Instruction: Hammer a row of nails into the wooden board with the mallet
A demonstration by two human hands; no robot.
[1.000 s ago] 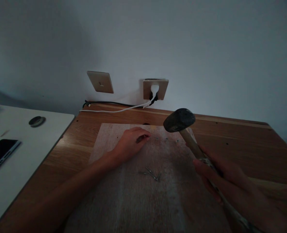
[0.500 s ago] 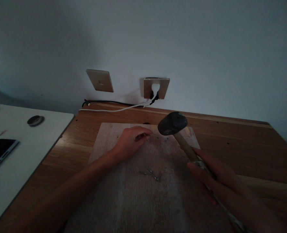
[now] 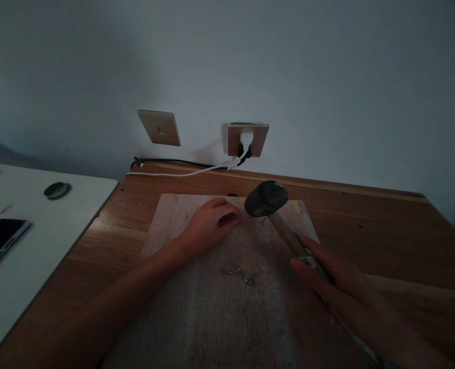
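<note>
My right hand [image 3: 335, 287] is wrapped around the handle of a hammer [image 3: 289, 236]. Its blunt dark head [image 3: 266, 198] hovers over the far part of a pale wooden board [image 3: 212, 318], just right of my left hand [image 3: 212, 220]. My left hand rests low at the board with thumb and fingertips pinched together; whatever lies between them is too dark and small to make out. Several thin silver nails or screws [image 3: 244, 277] lie loose in a small heap nearer to me. The hammer head hides part of the board's far edge.
The board lies on a brown wooden table [image 3: 373, 241] against the wall. A white cable [image 3: 181, 175] and a black one run to a wall socket [image 3: 248, 139]. On a white surface at left are a phone [image 3: 4, 238] and a dark roll of tape [image 3: 57, 190].
The hammer and my right hand have shifted slightly left and the head is a little lower, closer to my left hand. My left hand has turned slightly, its fingertips still together.
</note>
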